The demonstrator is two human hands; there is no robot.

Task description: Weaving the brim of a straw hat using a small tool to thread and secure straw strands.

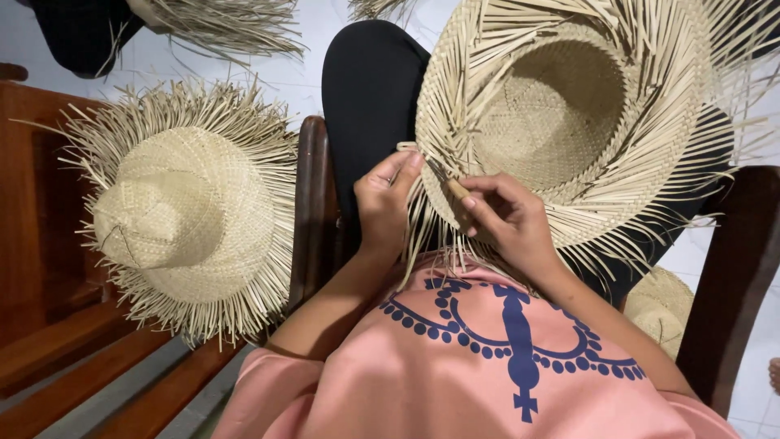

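**A:** Hat status?

**B:** Unfinished straw hat sits on the person's lap, crown side down, hollow facing up. Pale flat strips, tight checker weave in the crown, brim edge loose with long unwoven ends fanning out all round.

**A:** Other big items?

**B:** Second straw hat to the left, crown up, resting on a dark wooden bench. Same weave, dented crown, ragged fringe. Well apart from the hands. Wooden armrest between the two hats, glossy, rounded.

**A:** Hands?

**B:** Left hand at the near brim edge, fingers pinched narrow on a few strips. Right hand just beside it, fingers closed on a small wooden tool, thin, stick-shaped, tip touching the brim weave.

**A:** Smaller stuff?

**B:** Part of another woven hat low at right, mostly hidden by the right arm.
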